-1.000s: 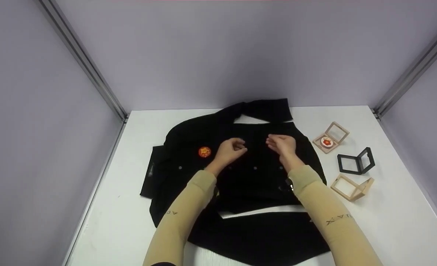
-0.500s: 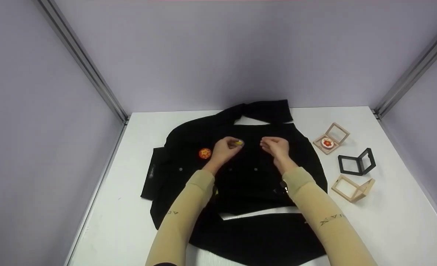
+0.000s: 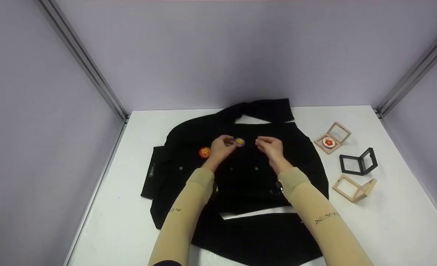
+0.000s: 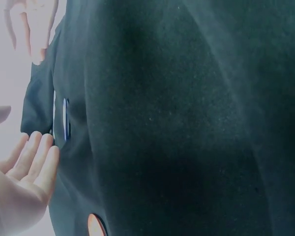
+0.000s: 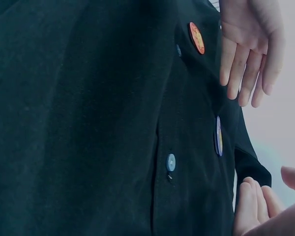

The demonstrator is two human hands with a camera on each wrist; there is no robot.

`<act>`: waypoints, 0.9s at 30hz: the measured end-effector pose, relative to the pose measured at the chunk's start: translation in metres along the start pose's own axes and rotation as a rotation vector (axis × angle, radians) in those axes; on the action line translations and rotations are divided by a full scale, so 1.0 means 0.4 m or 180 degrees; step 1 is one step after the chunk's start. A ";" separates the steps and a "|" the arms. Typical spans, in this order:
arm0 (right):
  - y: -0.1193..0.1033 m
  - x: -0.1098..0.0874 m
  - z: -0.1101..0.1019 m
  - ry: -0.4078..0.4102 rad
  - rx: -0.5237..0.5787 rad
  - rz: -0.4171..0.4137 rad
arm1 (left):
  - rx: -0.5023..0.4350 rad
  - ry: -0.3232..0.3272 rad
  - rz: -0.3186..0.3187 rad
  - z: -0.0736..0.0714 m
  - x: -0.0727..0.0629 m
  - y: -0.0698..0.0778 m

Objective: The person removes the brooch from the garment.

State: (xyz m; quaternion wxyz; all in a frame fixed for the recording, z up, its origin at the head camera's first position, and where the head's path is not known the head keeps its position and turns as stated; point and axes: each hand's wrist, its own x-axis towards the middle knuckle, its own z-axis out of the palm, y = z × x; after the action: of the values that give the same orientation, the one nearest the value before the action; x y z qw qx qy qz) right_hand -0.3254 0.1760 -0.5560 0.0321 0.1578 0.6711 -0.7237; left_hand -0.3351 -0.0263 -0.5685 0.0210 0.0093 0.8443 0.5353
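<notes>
A black buttoned jacket (image 3: 262,199) lies spread out. On its cloth sits a round purple-and-yellow badge (image 3: 240,142), which appears edge-on in the right wrist view (image 5: 219,136). My left hand (image 3: 221,148) is just left of this badge; its fingers look straight and relaxed in the left wrist view (image 4: 22,189). On the badge's other side is my right hand (image 3: 272,148), fingers extended and thumb apart from them in the right wrist view (image 5: 265,211). Neither hand holds anything. A red-orange badge (image 3: 204,152) on the jacket is partly covered by my left hand.
To the right on the white table (image 3: 399,218) stand a wooden case (image 3: 323,146) holding a red-flower badge (image 3: 328,142), an opened black case (image 3: 351,172) and an opened light wooden case (image 3: 347,197). Pale walls (image 3: 218,55) rise around the table.
My left hand has drawn slightly left, uncovering the purple-and-yellow badge that its fingers hid or touched before. My right hand has shifted left, closer to that badge.
</notes>
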 end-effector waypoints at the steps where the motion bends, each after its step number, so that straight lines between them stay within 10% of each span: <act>1: 0.003 0.002 0.003 -0.0002 -0.0036 -0.0010 | 0.0008 0.0015 -0.0015 0.000 0.002 -0.002; 13: 0.031 0.012 0.040 -0.0260 -0.0377 -0.0010 | 0.0085 -0.0070 -0.0374 0.002 0.026 -0.008; 27: 0.043 0.030 0.075 -0.0705 -0.0634 0.0111 | 0.0298 -0.0212 -0.0348 0.013 0.034 -0.012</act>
State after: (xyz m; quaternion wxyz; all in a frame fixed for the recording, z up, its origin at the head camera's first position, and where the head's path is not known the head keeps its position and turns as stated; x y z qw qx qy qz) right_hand -0.3379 0.1468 -0.5742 0.1340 0.0846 0.7290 -0.6659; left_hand -0.3484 -0.0231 -0.5754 0.0778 -0.0181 0.8665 0.4928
